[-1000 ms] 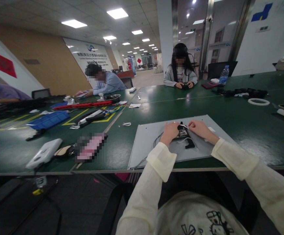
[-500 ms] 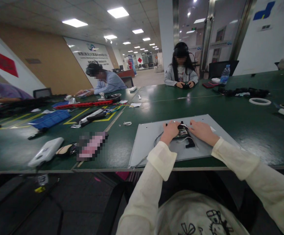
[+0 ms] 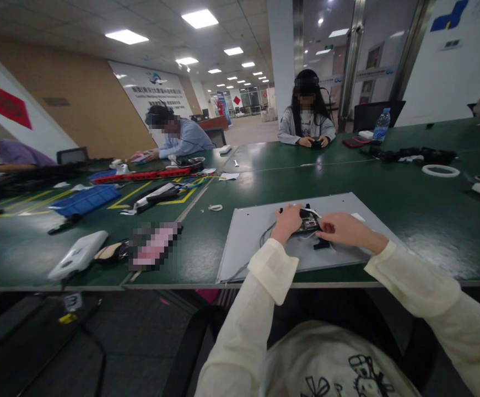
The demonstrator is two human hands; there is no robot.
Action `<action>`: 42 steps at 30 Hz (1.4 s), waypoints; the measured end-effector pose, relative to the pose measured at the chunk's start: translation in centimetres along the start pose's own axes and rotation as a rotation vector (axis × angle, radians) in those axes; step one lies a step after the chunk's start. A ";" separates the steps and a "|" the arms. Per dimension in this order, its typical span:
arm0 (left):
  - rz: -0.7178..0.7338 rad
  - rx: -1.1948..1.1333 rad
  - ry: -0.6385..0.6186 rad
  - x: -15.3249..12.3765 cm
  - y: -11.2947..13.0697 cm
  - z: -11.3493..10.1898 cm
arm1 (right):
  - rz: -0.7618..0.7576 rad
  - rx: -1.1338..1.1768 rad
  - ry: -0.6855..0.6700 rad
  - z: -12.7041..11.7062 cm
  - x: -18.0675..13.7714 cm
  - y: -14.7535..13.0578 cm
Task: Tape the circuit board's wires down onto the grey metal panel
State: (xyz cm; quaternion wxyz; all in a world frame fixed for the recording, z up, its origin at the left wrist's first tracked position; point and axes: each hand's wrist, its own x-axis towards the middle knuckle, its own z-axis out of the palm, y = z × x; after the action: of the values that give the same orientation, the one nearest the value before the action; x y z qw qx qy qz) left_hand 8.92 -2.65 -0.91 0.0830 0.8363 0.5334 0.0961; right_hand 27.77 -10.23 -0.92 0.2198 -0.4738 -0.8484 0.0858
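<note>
A black device with a bare circuit board [image 3: 308, 223] lies on a light grey panel [image 3: 246, 231]. My left hand [image 3: 288, 221] is closed around the left side of the circuit board, its fingertips over the far edge. At the right side of the board, my right hand [image 3: 341, 229] has its thumb and forefinger pinched on a thin white cable [image 3: 314, 212]. The exact pinch point is partly hidden by the fingers. Just below the board sits a small black part [image 3: 321, 244]. A grey cable [image 3: 240, 271] runs across the panel's left side toward the near edge.
On the green table [image 3: 198, 248] to the left lie a pink phone [image 3: 157, 248], a white device [image 3: 78, 255] and a blue tray [image 3: 85, 201]. A white ring [image 3: 440, 171] and water bottle [image 3: 382, 125] are at right. Other people [image 3: 307, 118] sit around the table.
My right hand has turned and drawn slightly back toward me, its fingers now curled into a pinch beside the board. My left hand stays in place.
</note>
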 end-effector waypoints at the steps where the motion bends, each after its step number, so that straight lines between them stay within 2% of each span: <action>1: -0.003 -0.005 -0.004 0.0 -0.1 0.0 | -0.017 0.003 -0.010 -0.1 0.0 0.1; 6: -0.006 -0.001 0.001 0.1 0.0 0.0 | -0.079 0.092 0.011 -0.4 -0.1 0.2; 13: -0.002 0.006 0.024 -0.3 0.3 -0.1 | 0.022 0.171 0.326 -0.6 0.1 0.2; 17: 0.032 -0.119 0.186 -0.3 0.8 -1.0 | 0.000 0.002 0.364 -0.2 -0.1 0.4; 19: 0.059 -0.277 0.304 -0.6 1.3 -1.9 | -0.024 -0.075 0.362 0.0 -0.2 0.3; 21: 0.045 -0.475 0.358 -1.4 2.0 -2.9 | -0.049 -0.115 0.361 0.1 -0.3 0.1; 23: -0.018 -0.667 0.259 -2.6 2.7 -3.6 | -0.062 -0.130 0.355 0.1 -0.4 0.0; 27: -0.097 -0.918 -0.100 -5.3 4.1 -3.7 | -0.061 -0.145 0.325 -0.2 -0.5 -0.3; 29: -0.070 -0.974 -0.174 -6.2 4.6 -3.3 | -0.075 -0.142 0.311 -0.3 -0.6 -0.4; 31: -0.032 -1.059 -0.167 -6.7 5.0 -3.0 | -0.108 -0.111 0.298 -0.3 -0.5 -0.6; 33: -0.019 -1.174 -0.106 -7.1 5.1 -2.7 | -0.139 -0.027 0.298 -0.3 -0.3 -0.8; 36: -0.021 -1.296 -0.048 -7.7 4.9 -2.3 | -0.131 0.213 0.291 -0.3 0.0 -1.0; 40: -0.006 -1.278 -0.087 -8.4 4.2 -1.6 | -0.082 0.607 0.109 -0.8 0.1 -0.5; 42: -0.002 -1.214 -0.085 -8.6 3.9 -1.3 | -0.049 0.703 0.012 -1.0 0.1 -0.2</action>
State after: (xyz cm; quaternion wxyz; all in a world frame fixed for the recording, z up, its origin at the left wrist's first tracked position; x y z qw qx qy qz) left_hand 8.49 -12.03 0.65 0.5666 0.6421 0.3802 0.3495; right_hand 28.07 -10.36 0.10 0.3765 -0.3490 -0.7769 0.3645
